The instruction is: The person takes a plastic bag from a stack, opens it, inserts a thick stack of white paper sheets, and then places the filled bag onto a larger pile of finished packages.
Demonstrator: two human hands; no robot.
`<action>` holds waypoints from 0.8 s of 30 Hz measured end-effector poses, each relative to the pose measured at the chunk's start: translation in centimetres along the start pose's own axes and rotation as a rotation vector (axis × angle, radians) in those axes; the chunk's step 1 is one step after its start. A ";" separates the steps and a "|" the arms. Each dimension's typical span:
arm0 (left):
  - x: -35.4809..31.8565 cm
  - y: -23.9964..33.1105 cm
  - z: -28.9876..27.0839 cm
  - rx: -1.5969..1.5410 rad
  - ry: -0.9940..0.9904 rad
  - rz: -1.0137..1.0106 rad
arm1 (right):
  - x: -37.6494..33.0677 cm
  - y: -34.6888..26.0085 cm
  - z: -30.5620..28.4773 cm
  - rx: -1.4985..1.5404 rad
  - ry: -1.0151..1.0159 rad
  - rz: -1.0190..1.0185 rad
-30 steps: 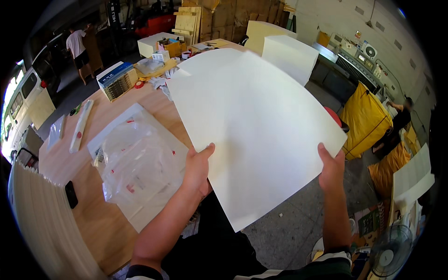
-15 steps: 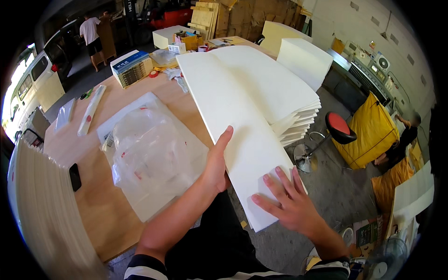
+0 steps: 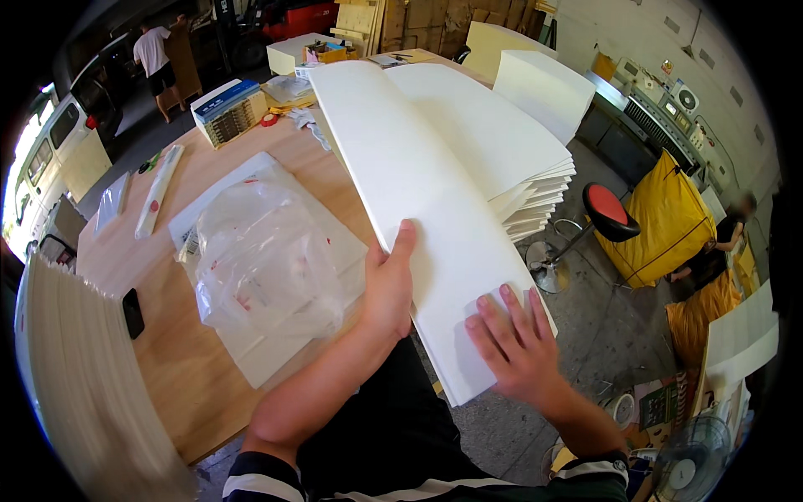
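In the head view, the left hand (image 3: 391, 280) pinches the long left edge of a folded white sheet (image 3: 431, 209), thumb on top; its fingers are hidden beneath, so how firmly they close cannot be told. The right hand (image 3: 520, 347) lies flat on the sheet's near end, fingers slightly parted, pressing rather than clasping. The sheet slants away from the grip, over the near side of a stack of white sheets (image 3: 489, 125) whose lower part it covers; how many layers it has is hard to make out. Left of the grip, glare blurs the contents of a clear plastic bag (image 3: 259, 251) on the table (image 3: 163, 393); farther left, the dark rim cuts off a tall white pile (image 3: 75, 376). To the right of the grip stands a red-topped stool (image 3: 611, 209). A second ago both hands held a broad, open sheet by its sides; now it is a narrow strip, the right hand has moved onto its face, and the stack's layered edges and the stool show clearly.
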State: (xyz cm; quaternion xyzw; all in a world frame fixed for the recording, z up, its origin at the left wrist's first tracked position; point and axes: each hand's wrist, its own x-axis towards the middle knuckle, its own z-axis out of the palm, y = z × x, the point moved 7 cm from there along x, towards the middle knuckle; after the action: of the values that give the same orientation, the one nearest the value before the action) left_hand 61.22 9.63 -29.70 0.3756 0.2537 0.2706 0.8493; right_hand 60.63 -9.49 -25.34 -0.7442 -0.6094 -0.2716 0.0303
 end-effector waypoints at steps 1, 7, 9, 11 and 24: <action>-0.1 -0.1 -0.1 -0.006 0.000 0.011 | 0.3 -0.5 -0.3 -0.030 0.014 -0.008; -0.5 0.5 -0.1 -0.057 0.001 0.087 | 1.0 -0.1 -1.4 -0.021 0.035 -0.015; -1.5 1.3 0.1 -0.092 0.031 0.115 | 1.1 0.0 -1.9 -0.013 0.071 -0.037; -1.9 1.6 0.2 -0.126 0.033 0.110 | 1.0 0.2 -2.5 -0.030 0.137 -0.088; -5.5 12.1 2.3 0.398 -0.469 0.219 | -1.0 11.1 -5.1 0.410 0.736 0.484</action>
State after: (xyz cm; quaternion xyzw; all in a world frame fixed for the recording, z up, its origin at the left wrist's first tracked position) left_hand 55.43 11.85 -17.74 0.6113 0.0573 0.2117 0.7604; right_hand 68.86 -15.10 -18.24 -0.6978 -0.4088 -0.3761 0.4521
